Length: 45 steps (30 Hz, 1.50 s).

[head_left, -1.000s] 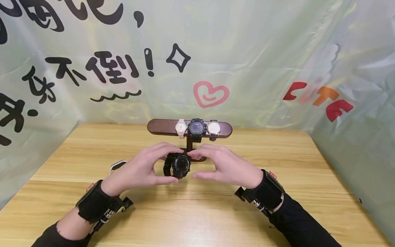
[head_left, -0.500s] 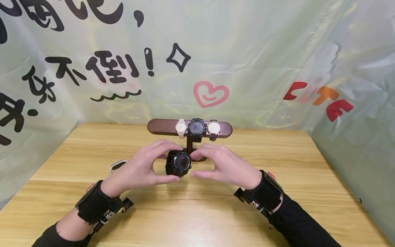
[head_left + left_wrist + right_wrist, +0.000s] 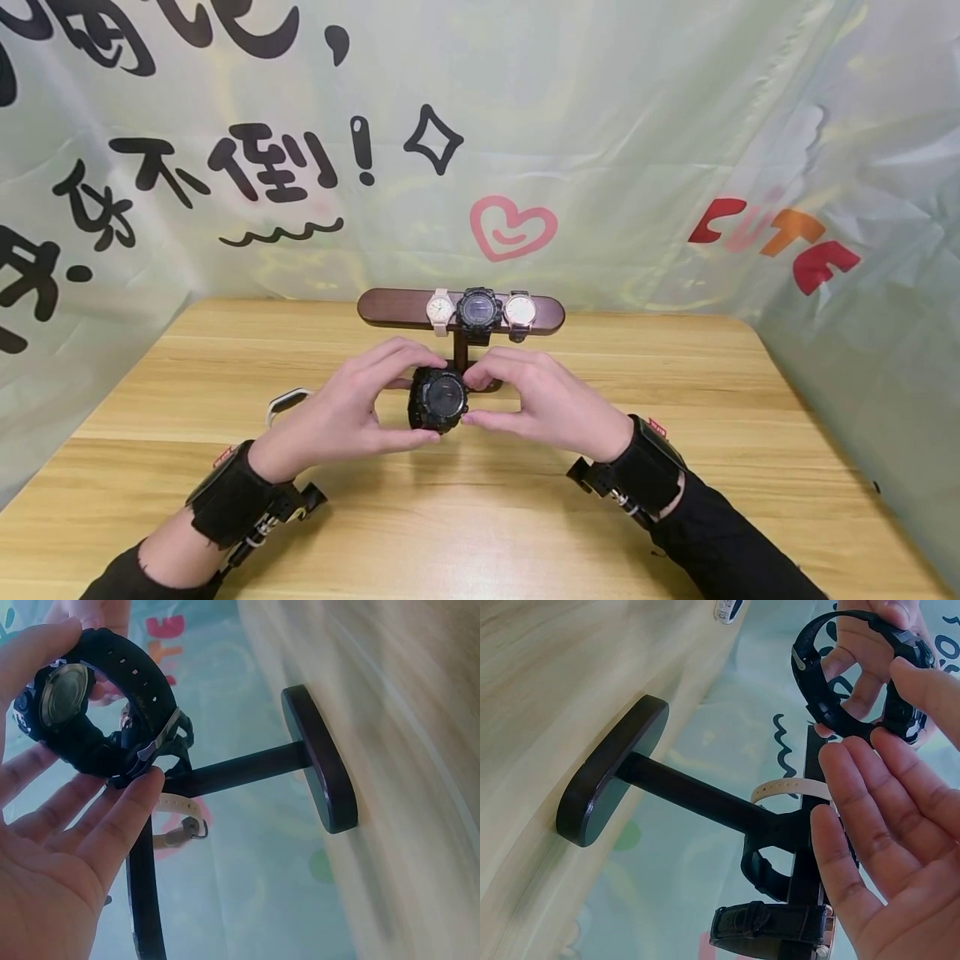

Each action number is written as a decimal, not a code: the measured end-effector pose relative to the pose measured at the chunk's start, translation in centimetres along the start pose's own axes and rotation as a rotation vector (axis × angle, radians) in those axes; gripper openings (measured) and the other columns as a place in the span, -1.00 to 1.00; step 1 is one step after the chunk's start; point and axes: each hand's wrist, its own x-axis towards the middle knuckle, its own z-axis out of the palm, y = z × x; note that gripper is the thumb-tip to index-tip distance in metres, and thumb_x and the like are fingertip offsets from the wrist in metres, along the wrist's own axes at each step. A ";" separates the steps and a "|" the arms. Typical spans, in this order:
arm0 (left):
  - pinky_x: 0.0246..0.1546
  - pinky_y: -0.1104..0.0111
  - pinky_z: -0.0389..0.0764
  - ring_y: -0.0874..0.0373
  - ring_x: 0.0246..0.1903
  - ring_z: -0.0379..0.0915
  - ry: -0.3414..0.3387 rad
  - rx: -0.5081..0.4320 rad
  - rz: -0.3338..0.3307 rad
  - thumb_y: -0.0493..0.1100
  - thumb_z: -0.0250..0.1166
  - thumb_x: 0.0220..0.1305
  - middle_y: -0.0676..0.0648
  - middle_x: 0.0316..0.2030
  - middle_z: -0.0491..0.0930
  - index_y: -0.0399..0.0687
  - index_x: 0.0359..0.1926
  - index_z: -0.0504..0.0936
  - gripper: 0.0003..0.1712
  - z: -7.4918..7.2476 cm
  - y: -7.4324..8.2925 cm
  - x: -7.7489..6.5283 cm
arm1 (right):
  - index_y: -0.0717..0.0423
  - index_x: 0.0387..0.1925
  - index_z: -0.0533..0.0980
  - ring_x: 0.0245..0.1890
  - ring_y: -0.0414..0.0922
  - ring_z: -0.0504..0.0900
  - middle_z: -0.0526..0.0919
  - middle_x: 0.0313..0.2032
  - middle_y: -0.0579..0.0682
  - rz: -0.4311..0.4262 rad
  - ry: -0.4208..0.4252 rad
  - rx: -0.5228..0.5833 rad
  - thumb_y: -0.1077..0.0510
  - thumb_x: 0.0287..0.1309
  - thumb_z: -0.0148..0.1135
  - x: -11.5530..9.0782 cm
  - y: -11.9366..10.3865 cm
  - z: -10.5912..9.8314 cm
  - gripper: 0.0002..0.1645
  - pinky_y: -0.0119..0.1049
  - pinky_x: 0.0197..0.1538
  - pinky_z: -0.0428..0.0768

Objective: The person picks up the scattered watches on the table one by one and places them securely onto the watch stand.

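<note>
A black digital sports watch (image 3: 444, 395), its strap closed in a loop, is held up in front of the display stand (image 3: 397, 310). My left hand (image 3: 352, 408) grips it from the left, thumb at its lower edge and fingers at the top and behind. From the right, my right hand (image 3: 543, 398) pinches the watch's edge, with thumb and forefinger at the case. In the left wrist view the back of the case and the holed strap (image 3: 135, 671) face the camera. The right wrist view shows the right thumb (image 3: 926, 686) against the case.
On the stand's bar sit a pale pink watch (image 3: 439, 310), another black sports watch (image 3: 478, 310) and a rose-gold-cased watch (image 3: 520, 310) with a dark strap. A white-banded item (image 3: 287, 403) lies on the wooden table (image 3: 480, 533) behind my left wrist. A printed cloth (image 3: 615, 167) hangs behind.
The held watch has turned so its dial faces up more squarely, and shifted slightly right. My right thumb and forefinger have come in from beside it onto its edge.
</note>
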 end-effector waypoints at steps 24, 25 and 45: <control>0.10 0.36 0.80 0.21 0.15 0.60 0.003 -0.034 -0.007 -0.10 0.73 0.07 0.03 0.18 0.59 0.02 0.34 0.54 -0.17 0.4 0.3 0.1 | 0.05 -0.05 0.68 -0.08 -0.21 0.77 0.79 -0.10 -0.10 -0.033 0.043 -0.008 0.04 0.22 0.61 0.1 -0.1 0.0 -0.66 -0.43 0.08 0.77; 0.11 0.35 0.80 0.21 0.15 0.61 0.004 -0.037 -0.004 -0.11 0.73 0.07 0.02 0.18 0.59 0.01 0.34 0.54 -0.17 0.4 0.2 0.1 | 0.05 -0.05 0.68 -0.08 -0.19 0.77 0.79 -0.10 -0.10 -0.035 0.045 -0.008 0.04 0.22 0.61 0.1 -0.2 0.0 -0.66 -0.43 0.08 0.77; 0.13 0.33 0.78 0.26 0.14 0.58 -0.002 0.051 0.019 -0.02 0.71 0.09 0.06 0.16 0.61 -0.02 0.30 0.55 -0.20 0.6 0.2 0.2 | 0.04 -0.06 0.69 -0.11 -0.29 0.74 0.78 -0.12 -0.13 -0.057 0.071 -0.017 0.02 0.20 0.63 0.1 -0.5 0.2 -0.64 -0.45 0.04 0.76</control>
